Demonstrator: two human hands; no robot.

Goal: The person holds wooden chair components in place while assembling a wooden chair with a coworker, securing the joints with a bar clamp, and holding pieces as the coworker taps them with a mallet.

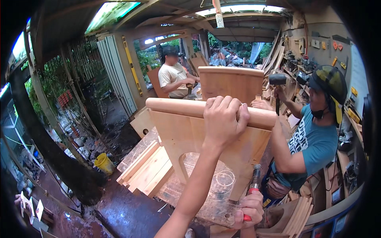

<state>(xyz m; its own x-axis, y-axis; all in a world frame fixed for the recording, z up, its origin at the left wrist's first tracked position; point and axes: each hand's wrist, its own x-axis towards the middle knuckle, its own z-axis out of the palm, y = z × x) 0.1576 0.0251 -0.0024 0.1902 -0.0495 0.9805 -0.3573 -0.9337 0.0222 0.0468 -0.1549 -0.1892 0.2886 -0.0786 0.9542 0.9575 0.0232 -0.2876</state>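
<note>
My left hand (pixel 227 119) is closed over a rounded wooden top rail (pixel 174 105), its fingers wrapped across the far side. That rail caps an upright wooden panel (pixel 178 129) with a curved cut-out low down, standing on a worn workbench (pixel 174 194). Lower right, my right hand (pixel 251 208) is closed around a red-handled tool (pixel 256 178) with a dark and metal upper end, held upright beside the panel's right edge. Its exact kind I cannot make out.
Wooden boards (pixel 149 168) lie at the bench's left. A co-worker in blue (pixel 309 135) stands close right, holding a black mallet (pixel 277 79) near another wooden panel (pixel 230 83). A second person (pixel 174 77) works farther back. A yellow bucket (pixel 104 163) stands on the floor left.
</note>
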